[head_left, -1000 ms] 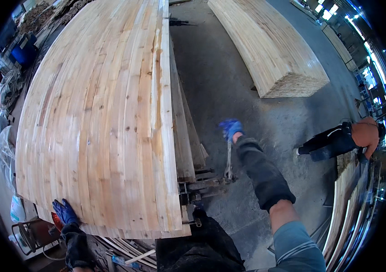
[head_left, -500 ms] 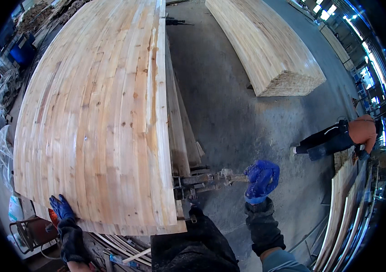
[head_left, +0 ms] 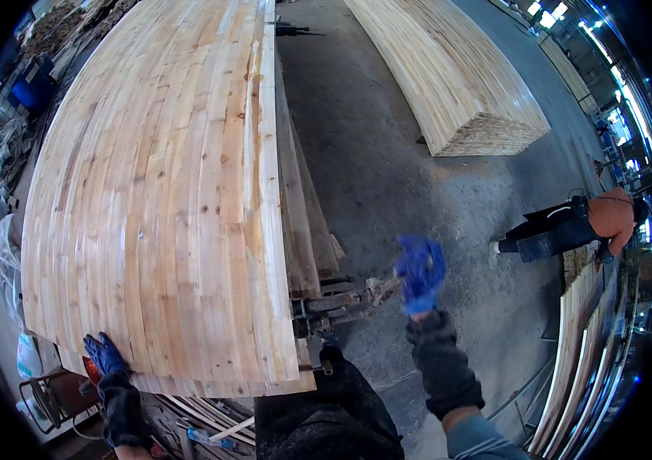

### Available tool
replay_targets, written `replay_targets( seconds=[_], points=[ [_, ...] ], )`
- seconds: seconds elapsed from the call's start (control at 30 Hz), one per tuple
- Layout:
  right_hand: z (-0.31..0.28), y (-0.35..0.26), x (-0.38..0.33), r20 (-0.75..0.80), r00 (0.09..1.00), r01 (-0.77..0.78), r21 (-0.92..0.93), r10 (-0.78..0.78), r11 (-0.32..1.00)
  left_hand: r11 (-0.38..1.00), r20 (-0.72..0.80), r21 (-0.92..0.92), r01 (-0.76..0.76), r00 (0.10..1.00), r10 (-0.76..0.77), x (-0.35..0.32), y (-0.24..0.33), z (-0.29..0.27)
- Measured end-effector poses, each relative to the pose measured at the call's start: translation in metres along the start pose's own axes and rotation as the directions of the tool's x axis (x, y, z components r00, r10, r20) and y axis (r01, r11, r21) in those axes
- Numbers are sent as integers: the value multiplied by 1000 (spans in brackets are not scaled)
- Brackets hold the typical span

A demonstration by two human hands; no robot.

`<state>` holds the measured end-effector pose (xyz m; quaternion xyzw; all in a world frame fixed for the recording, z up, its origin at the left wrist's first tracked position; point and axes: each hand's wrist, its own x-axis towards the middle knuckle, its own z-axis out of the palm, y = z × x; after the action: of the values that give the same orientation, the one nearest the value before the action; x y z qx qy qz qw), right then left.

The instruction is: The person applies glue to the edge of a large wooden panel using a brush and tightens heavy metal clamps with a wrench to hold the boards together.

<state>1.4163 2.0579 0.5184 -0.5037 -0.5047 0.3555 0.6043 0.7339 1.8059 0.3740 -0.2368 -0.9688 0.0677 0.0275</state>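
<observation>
A very large panel of glued pale wood strips lies in front of me, with more boards stacked under its right edge. My left hand, in a blue glove, grips the panel's near left corner, fingers on top. My right hand, also blue-gloved and blurred by motion, hovers just right of a rusty metal clamp that sticks out from the panel's near right corner. Whether it holds anything is unclear.
A second long stack of wood panels lies on the grey concrete floor to the right. Another person bends over at the far right beside leaning boards. Scrap strips and a metal frame sit below the near edge.
My right hand came down from farther out beside the panel, where it held an upright metal bar, to the clamp's outer end. My left hand stayed on the corner.
</observation>
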Motion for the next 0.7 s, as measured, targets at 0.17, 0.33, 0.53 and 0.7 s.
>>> replay_targets(
  seconds=[0.17,0.33,0.53,0.7],
  points=[
    [23,18,34,-58,977,-202,49,205,978,998,-46,33,-50,998,51,8,-13,14],
    [28,33,47,-113,964,-247,-28,243,969,998,-84,28,-61,994,63,3,-17,23],
    [29,58,62,-87,904,-408,124,419,905,994,-114,35,-102,988,106,10,-32,32],
    [38,120,99,-18,790,-611,-105,612,785,990,-119,94,-103,986,114,17,-26,40]
  ],
)
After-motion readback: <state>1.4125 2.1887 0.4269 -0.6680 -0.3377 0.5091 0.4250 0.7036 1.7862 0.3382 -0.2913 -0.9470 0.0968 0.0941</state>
